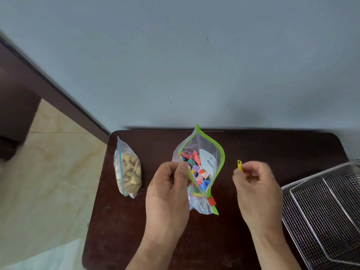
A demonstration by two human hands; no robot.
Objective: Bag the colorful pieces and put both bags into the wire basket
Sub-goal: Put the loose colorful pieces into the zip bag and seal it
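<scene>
A clear zip bag with a green rim (219,151) stands open in the middle of the dark table, with several colorful pieces (196,172) inside. My left hand (169,191) pinches the bag's left rim and holds its mouth apart. To the right of the bag, my right hand (255,190) holds a small yellow piece (239,165) between thumb and fingers. A second bag with a blue zip (128,170), filled with tan pieces, lies shut on the table's left side. The wire basket (319,213) sits at the right edge.
The dark brown table (282,151) stands against a blue-grey wall. Tiled floor lies to the left, beside a dark wooden door frame (48,88). The bag's red slider (211,201) sits at its near end.
</scene>
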